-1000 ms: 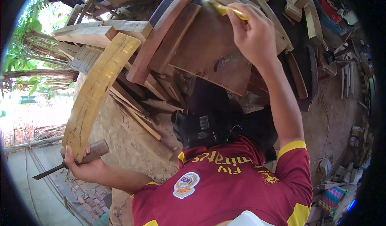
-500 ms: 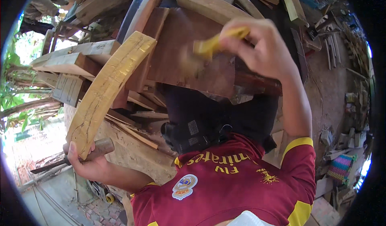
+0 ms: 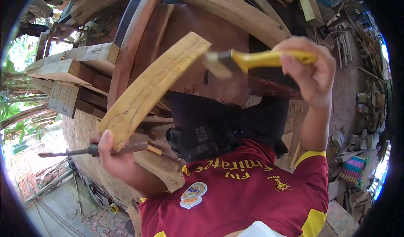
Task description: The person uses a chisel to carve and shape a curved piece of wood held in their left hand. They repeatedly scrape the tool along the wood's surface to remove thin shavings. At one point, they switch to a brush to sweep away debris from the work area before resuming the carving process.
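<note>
My left hand (image 3: 114,158) is closed around the lower end of a curved wooden piece (image 3: 155,89), pale yellow-brown with dark grain cracks, which slants up to the right. The same hand also grips a chisel (image 3: 80,152); its wooden handle sticks out to the right and its dark blade points left. In my right hand (image 3: 310,70) is a paintbrush (image 3: 263,60) with a yellow handle, held level, fingers wrapped around the handle's end. Its blurred bristles are close to the upper end of the curved piece; whether they touch it I cannot tell.
A brown board (image 3: 227,30) lies before my lap, flanked by a reddish curved beam (image 3: 130,51) on the left and a pale curved beam (image 3: 235,11) behind. Thick planks (image 3: 67,70) are stacked at left. A woven multicoloured basket (image 3: 353,171) sits far right.
The curved piece and chisel in my left hand have moved right and tilted further over. My right hand has moved right and slightly down, turning the brush level with its bristles leftward.
</note>
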`<state>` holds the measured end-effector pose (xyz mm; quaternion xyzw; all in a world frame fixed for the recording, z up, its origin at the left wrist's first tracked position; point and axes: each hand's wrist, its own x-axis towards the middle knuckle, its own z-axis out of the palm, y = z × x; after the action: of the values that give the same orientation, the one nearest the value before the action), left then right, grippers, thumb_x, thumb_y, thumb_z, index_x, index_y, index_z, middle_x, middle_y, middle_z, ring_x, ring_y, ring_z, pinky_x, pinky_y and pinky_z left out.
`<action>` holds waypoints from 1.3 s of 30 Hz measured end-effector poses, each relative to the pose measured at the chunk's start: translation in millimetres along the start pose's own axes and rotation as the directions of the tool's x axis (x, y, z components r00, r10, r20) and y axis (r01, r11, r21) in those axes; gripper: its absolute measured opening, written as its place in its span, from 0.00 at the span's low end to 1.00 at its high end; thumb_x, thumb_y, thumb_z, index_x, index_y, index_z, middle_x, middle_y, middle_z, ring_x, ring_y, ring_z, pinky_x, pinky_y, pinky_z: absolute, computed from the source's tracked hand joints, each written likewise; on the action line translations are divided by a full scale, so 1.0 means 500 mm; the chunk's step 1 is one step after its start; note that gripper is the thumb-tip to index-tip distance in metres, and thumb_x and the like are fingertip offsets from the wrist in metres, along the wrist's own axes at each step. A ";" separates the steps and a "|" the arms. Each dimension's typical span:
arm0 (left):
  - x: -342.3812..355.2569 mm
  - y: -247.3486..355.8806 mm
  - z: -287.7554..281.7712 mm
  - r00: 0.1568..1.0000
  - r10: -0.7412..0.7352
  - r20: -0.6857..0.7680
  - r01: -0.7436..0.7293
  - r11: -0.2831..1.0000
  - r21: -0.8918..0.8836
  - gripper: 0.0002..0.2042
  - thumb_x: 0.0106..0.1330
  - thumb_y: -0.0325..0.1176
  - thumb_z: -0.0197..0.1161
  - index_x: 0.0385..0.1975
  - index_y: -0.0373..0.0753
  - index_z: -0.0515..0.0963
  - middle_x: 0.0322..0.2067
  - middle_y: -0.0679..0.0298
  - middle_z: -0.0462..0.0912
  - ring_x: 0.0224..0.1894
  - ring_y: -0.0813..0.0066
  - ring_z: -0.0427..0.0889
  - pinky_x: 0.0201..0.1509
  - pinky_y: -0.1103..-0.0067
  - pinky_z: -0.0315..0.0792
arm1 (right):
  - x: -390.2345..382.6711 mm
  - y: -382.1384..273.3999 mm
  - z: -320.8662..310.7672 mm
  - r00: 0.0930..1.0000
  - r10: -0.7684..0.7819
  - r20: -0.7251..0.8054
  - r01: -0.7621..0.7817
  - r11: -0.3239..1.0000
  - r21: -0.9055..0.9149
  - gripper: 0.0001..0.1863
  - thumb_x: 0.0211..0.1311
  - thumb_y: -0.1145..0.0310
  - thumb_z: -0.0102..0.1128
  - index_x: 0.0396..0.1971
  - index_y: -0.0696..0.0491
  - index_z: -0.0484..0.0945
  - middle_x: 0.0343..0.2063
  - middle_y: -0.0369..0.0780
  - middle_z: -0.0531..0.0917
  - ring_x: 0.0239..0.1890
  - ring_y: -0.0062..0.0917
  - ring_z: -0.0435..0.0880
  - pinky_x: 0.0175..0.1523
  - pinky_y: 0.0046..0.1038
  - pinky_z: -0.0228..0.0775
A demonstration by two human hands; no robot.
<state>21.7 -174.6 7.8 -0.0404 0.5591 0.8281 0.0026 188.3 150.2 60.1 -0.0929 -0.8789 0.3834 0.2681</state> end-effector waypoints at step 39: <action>-0.094 -0.033 0.158 0.664 -0.289 0.689 0.267 0.953 0.142 0.15 0.69 0.30 0.49 0.18 0.36 0.68 0.32 0.47 0.81 0.25 0.78 0.75 0.32 0.83 0.69 | -0.174 0.038 0.099 0.901 0.058 -0.430 -0.201 0.934 -0.296 0.12 0.53 0.71 0.65 0.38 0.56 0.80 0.38 0.43 0.82 0.42 0.36 0.79 0.49 0.33 0.70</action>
<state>64.5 -93.3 25.1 0.1929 0.5147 0.7622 0.3418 233.7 100.3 -16.5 -0.2750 -0.8456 0.2180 0.4022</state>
